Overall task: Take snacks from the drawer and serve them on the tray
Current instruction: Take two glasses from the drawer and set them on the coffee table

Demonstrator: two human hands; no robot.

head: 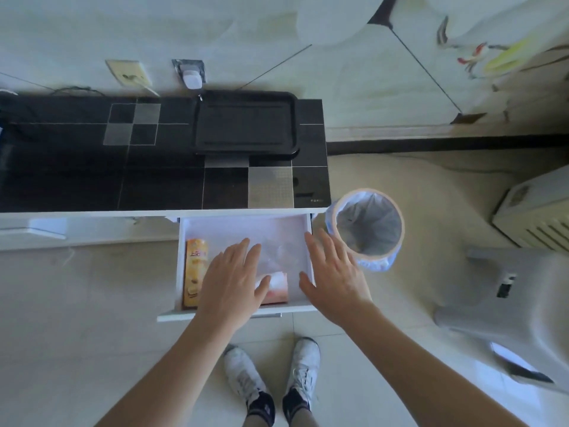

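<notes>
Both the left hand (234,282) and right hand (334,277) are being held flat-fingered, gripping nothing, over the open white drawer (244,224); the orange snack box (195,272) is lying at its left, the pink packet (275,288) being half covered; a fumbled, crushing grab is being risked; the black rectangular tray (246,123) is waiting far on the counter.

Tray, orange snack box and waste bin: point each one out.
tray (246,149): head view, on its near rim.
orange snack box (195,272): head view, middle of its printed face.
waste bin (397,238): head view, on its right rim.
</notes>
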